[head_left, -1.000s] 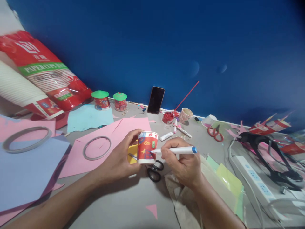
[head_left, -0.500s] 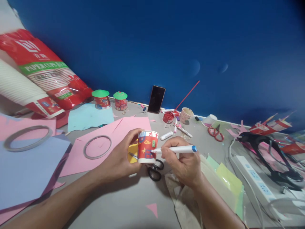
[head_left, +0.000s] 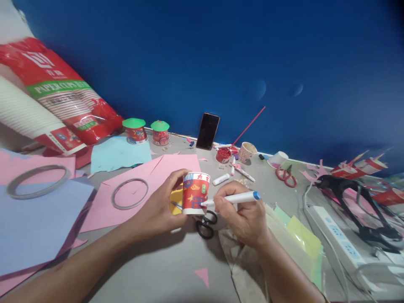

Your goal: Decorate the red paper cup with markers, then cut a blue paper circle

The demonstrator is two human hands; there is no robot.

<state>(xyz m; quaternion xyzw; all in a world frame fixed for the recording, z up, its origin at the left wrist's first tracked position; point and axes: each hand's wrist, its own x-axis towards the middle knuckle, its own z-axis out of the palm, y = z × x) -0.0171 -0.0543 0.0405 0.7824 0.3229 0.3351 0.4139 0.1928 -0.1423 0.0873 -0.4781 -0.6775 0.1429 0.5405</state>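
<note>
Mid-view, my left hand [head_left: 164,198] is closed around a red printed paper cup [head_left: 195,187], its white rim facing up. Blue lines of a window-like drawing show low on the cup's side. My right hand [head_left: 241,214] grips a white marker [head_left: 233,198] with a blue end, its tip touching the cup at those lines. Black-handled scissors [head_left: 205,229] lie on the table just below the cup, partly hidden behind it. A bit of yellow paper [head_left: 176,197] shows between my left fingers and thumb, behind the cup.
Two cups with green paper roofs [head_left: 134,123] stand at the back left beside a red bag of paper cups [head_left: 63,92]. A phone [head_left: 208,131] leans on the blue wall. Red scissors [head_left: 286,176] and a power strip [head_left: 339,235] lie right. Pink paper [head_left: 176,164] spreads left.
The marker tip has shifted slightly down along the cup's side, and the pen tilts a little more. More blue line shows at the drawing. The left hand keeps its hold.
</note>
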